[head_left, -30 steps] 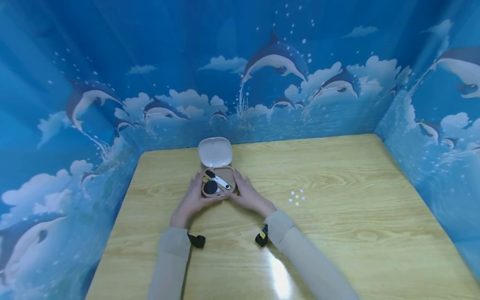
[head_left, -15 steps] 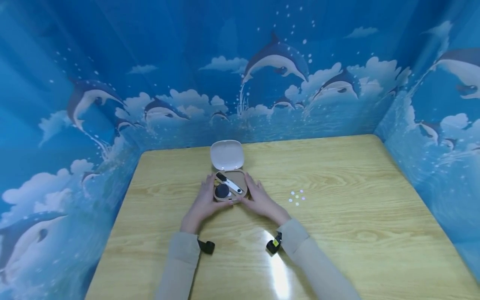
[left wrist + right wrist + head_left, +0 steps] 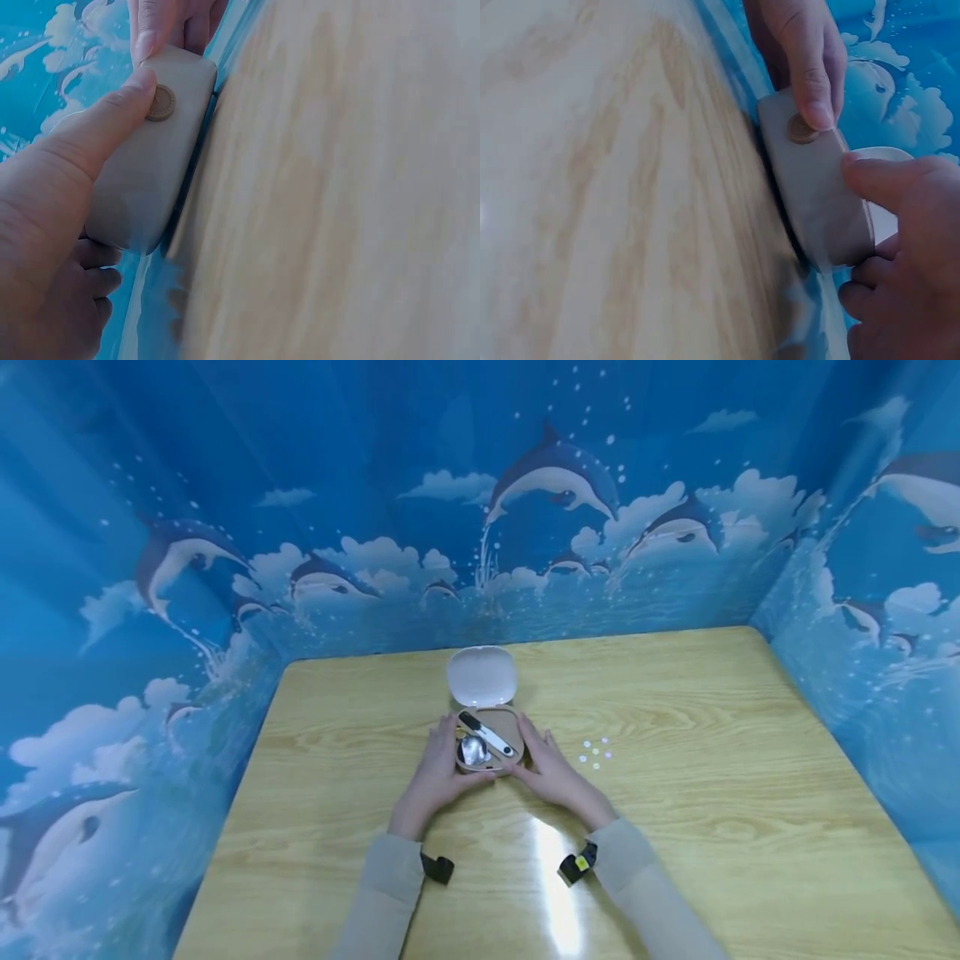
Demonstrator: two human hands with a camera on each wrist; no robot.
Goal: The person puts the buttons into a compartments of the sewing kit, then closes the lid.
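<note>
A small beige hinged case (image 3: 511, 723) lies on the table with its pale lid (image 3: 482, 677) raised at the back. Inside are a slim white tool with a black end (image 3: 491, 737), a round shiny disc (image 3: 473, 750) and a bit of something gold-coloured. My left hand (image 3: 438, 774) grips the case's left side, thumb along the front wall. From the right, my right hand (image 3: 558, 778) holds it the same way. A round brown button (image 3: 162, 103) sits on the front wall, close to the left thumb tip. The right thumb (image 3: 877, 180) presses near the front's top edge.
Several small pale dots or discs (image 3: 596, 753) lie on the wood-grain table (image 3: 712, 793) to the right of the case. A blue dolphin-print curtain (image 3: 360, 460) stands behind the table and along both sides. Glare marks the tabletop near the front.
Both hands have slid the open case rightward and slightly toward me, keeping their hold on it. The round disc, dark before, now reflects silver.
</note>
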